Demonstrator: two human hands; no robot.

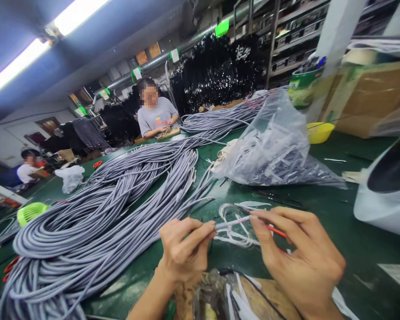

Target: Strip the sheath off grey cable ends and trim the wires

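Note:
My left hand [186,246] pinches a thin grey cable [231,223] near the middle of the view. The cable's other end, paler in colour, sits between the thumb and index finger of my right hand [296,255]. A red-handled tool [277,231] shows behind my right fingers; whether that hand holds it I cannot tell. Just behind the cable lie loose white strings [242,240]. Under my hands is a brown board [273,291] with clear plastic, white strips and a black cord on it. A large heap of grey cables [96,213] spreads to the left.
A clear bag of small grey parts [270,151] stands on the green table [340,231]. Farther right are a yellow bowl [320,132], a cardboard box [376,98] and a white-lined container [383,195]. A green basket [31,213] is at left. Two people sit across the table.

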